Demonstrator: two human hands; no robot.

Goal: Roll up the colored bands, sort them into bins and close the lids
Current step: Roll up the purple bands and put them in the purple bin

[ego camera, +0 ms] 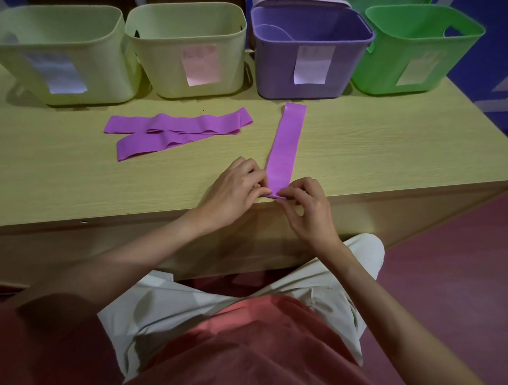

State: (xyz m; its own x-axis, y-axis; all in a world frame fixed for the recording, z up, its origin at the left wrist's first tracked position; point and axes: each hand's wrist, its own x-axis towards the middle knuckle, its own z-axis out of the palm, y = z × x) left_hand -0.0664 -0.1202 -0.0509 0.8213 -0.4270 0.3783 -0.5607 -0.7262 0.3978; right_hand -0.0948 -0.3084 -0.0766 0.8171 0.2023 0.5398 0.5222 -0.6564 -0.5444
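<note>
A purple band (287, 143) lies flat on the wooden table (371, 154), running from the front edge toward the purple bin (277, 68). Its near end is folded over into a small roll. My left hand (233, 192) pinches that rolled end from the left, and my right hand (305, 204) pinches it from the right. Two more purple bands (176, 129) lie overlapped on the table to the left. Four open bins stand in a row at the back: two pale green ones (90, 79) (167, 77), the purple one and a bright green one (384, 77).
Each bin has a paper label on its front. A purple loop shows inside the purple bin, and a lid edge (299, 3) shows behind it. The table's front edge runs just under my hands. My lap and a dark red floor lie below.
</note>
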